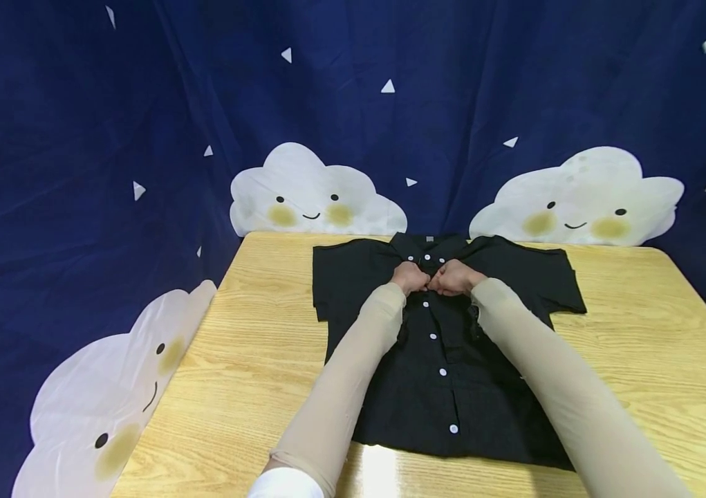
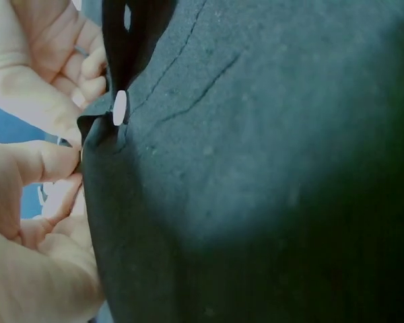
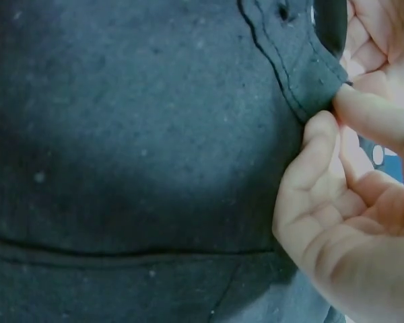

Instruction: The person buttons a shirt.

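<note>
Black shirt [image 1: 405, 401] laid front up across the table [image 1: 278, 297], collar [image 1: 411, 243] at the far edge.
Placket [image 3: 312, 84] cloth is pinched between curled fingers and thumb by left hand [image 1: 411, 278] and right hand [image 1: 454, 278]; light, limp handling is expected, best gripped at the stitched edge beside a button [image 1: 426, 304].

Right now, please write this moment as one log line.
left hand: pinches shirt; right hand: pinches shirt; shirt: on table, front up
</note>
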{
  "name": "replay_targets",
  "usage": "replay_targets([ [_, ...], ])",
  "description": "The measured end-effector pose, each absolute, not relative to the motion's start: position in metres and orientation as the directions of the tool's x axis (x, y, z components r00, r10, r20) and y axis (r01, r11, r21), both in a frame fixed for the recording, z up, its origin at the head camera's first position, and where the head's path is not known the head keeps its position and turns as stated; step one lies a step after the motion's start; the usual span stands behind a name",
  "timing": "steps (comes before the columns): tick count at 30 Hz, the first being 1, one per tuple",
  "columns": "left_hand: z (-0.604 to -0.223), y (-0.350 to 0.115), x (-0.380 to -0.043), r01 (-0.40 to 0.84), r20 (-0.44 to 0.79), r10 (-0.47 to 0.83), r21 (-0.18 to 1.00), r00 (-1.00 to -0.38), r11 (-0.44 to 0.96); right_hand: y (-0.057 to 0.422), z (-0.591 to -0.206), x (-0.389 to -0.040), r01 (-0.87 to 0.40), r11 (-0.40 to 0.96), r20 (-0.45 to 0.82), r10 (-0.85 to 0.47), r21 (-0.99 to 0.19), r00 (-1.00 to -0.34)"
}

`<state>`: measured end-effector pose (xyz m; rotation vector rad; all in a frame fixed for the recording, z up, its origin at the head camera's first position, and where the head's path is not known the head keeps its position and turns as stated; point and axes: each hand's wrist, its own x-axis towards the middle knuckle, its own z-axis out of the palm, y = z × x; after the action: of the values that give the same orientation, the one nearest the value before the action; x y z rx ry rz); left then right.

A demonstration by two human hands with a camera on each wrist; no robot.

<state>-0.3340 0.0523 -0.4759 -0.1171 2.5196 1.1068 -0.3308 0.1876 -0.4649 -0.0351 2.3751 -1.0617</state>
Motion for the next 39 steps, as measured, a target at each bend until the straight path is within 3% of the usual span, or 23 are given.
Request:
replay_targets([
  [17,-0.48,0.053,-0.33,-0.221,-0.363,0.057,0.677,-0.93,0.702,0.187,-0.468,-0.328,0.231,0.634,-0.47,-0.236,-0.738,-0.851],
  [28,-0.478,0.05,-0.33,-0.078,-0.281,0.151,0.664,-0.948,0.744,0.187,-0.465,-0.333,0.278,0.615,-0.521,-0.256,-0.738,-0.815],
  [39,-0.48,0.044,-0.332,-0.1,-0.308,0.174,0.702,-0.935,0.705,0.187,-0.465,-0.332,0.288,0.586,-0.511,-0.258,-0.758,-0.82],
])
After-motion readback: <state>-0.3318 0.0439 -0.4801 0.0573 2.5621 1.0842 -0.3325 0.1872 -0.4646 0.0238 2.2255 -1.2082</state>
